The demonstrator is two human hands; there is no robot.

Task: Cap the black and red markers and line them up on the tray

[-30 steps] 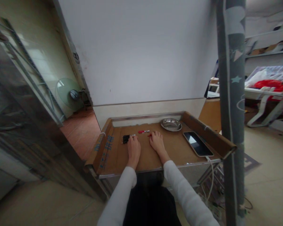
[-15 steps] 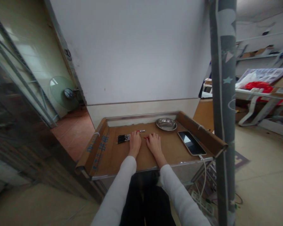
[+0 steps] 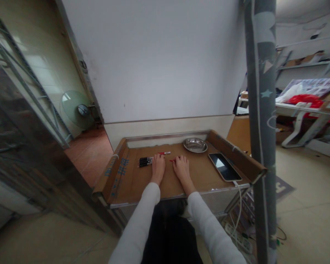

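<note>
My left hand (image 3: 158,168) lies on the brown cardboard surface (image 3: 137,185), fingers forward and laid down. It is at the right ends of several black pens (image 3: 145,161) set side by side; its fingers hide whether it grips them. Just beyond its fingertips is a red and white pen-like stick (image 3: 164,153). Bent down at the fingers, my right hand (image 3: 182,168) has a small red piece (image 3: 172,160) poking out leftward from its fingertips. What kind of thing this is, I cannot make out. A gap of bare cardboard separates the two hands.
A round metal dish (image 3: 195,145) stands at the back right of the cardboard. Right of my hands lies a phone (image 3: 224,167) with a white cable (image 3: 239,205). Raised cardboard edges (image 3: 236,156) flank the surface. A grey post (image 3: 261,128) rises close on the right.
The whole view has shifted slightly, so things sit a little further right. My hands, the pens and the red piece keep about the same places on the cardboard.
</note>
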